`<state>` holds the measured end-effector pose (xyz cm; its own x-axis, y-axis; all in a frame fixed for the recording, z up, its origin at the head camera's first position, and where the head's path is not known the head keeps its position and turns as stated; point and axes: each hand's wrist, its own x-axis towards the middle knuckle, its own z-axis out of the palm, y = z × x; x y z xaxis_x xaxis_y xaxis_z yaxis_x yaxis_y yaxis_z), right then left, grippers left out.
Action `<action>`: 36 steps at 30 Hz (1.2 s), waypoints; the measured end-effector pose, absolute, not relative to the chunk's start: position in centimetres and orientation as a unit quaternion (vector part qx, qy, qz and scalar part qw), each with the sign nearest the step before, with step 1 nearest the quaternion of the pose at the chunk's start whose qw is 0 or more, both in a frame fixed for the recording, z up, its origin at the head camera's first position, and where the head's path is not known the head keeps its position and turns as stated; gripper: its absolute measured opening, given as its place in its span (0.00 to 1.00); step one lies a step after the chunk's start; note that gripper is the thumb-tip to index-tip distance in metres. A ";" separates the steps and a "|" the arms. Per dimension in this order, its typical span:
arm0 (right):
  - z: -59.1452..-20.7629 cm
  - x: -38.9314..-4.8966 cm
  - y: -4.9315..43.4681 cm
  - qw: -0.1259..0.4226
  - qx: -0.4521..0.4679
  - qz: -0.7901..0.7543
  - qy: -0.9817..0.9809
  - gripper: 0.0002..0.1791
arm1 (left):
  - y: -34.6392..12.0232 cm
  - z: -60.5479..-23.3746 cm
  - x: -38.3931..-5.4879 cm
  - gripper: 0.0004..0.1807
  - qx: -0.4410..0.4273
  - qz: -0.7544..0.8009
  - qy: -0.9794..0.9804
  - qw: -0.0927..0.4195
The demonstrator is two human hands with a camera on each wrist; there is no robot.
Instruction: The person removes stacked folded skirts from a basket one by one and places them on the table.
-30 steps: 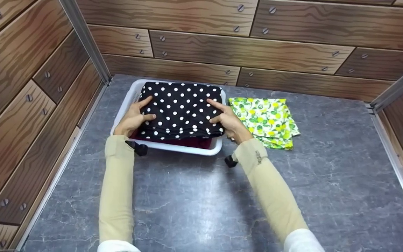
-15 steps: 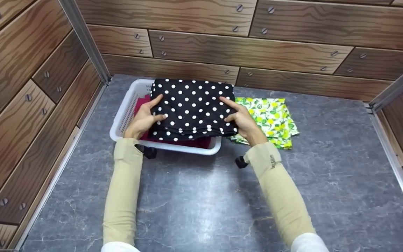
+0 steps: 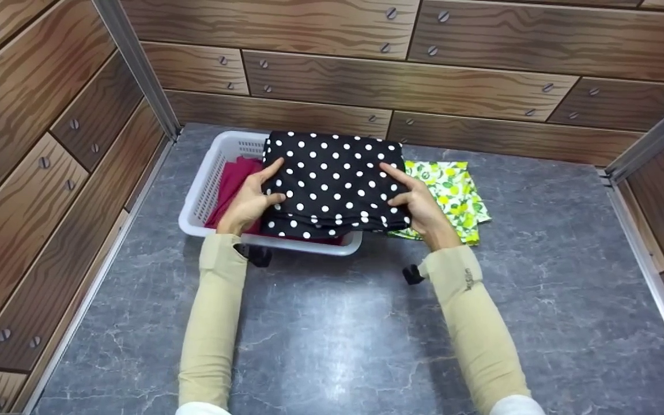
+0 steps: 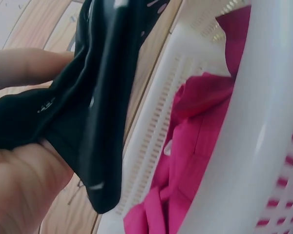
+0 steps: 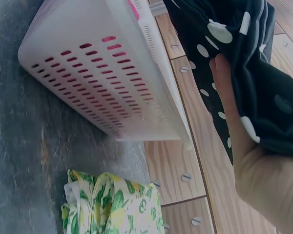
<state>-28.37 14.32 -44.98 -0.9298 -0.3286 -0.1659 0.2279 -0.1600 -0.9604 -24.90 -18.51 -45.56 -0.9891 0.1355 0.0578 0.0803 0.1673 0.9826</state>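
Note:
A folded black cloth with white polka dots [image 3: 335, 178] is held level between both hands, above the right part of a white plastic basket [image 3: 198, 190]. My left hand [image 3: 249, 202] grips its left edge, thumb and forefinger on top. On the opposite edge my right hand [image 3: 424, 210] holds it the same way. The right wrist view shows the polka-dot cloth [image 5: 217, 44] raised over the basket's rim, with fingers tucked into its folds. Crimson cloth [image 3: 234, 184] lies inside the basket, partly hidden under the dotted one; the left wrist view shows this crimson cloth [image 4: 200, 131] crumpled.
A folded lemon-print cloth [image 3: 447, 193] lies on the grey marbled surface [image 3: 332, 334] right of the basket, its left part covered by the dotted cloth and right hand. Wood-patterned walls [image 3: 309, 75] rise at the back and both sides.
Both hands have carried the polka-dot cloth rightward, from over the basket's middle toward the lemon-print cloth. More of the crimson cloth and the basket's left side now shows.

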 end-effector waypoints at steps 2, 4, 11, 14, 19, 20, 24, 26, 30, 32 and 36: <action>-45.2 -28.1 14.8 0.180 -0.042 -0.757 0.627 0.47 | -18.0 -45.7 -24.6 0.45 0.073 0.645 0.760 0.026; -45.4 -27.8 15.3 0.178 -0.041 -0.756 0.628 0.47 | -17.6 -45.9 -24.3 0.45 0.074 0.656 0.751 0.034; -46.3 -26.9 16.9 0.169 -0.031 -0.766 0.620 0.46 | -15.9 -46.6 -23.9 0.46 0.085 0.688 0.720 0.034; -46.4 -26.4 17.6 0.158 -0.031 -0.770 0.617 0.46 | -15.2 -46.7 -23.8 0.47 0.098 0.687 0.720 0.030; -46.5 -25.8 18.9 0.147 -0.046 -0.777 0.610 0.46 | -14.0 -47.0 -23.5 0.46 0.120 0.684 0.720 0.017; -46.5 -25.6 19.2 0.144 -0.048 -0.777 0.611 0.46 | -13.7 -47.0 -23.4 0.46 0.124 0.684 0.719 0.017; -46.9 -24.8 20.4 0.128 -0.045 -0.773 0.619 0.46 | -12.7 -47.0 -23.2 0.46 0.137 0.685 0.715 0.023; -47.0 -24.4 21.1 0.118 -0.040 -0.773 0.622 0.45 | -11.9 -47.1 -23.2 0.46 0.141 0.686 0.713 0.022; -47.2 -23.7 22.4 0.109 -0.036 -0.777 0.619 0.45 | -10.6 -47.3 -23.0 0.45 0.145 0.689 0.710 0.026; -47.2 -23.4 22.9 0.108 -0.035 -0.780 0.616 0.45 | -10.0 -47.4 -22.9 0.45 0.145 0.688 0.710 0.027; -47.4 -22.6 24.1 0.094 -0.035 -0.768 0.632 0.46 | -8.9 -47.6 -22.6 0.45 0.150 0.684 0.713 0.028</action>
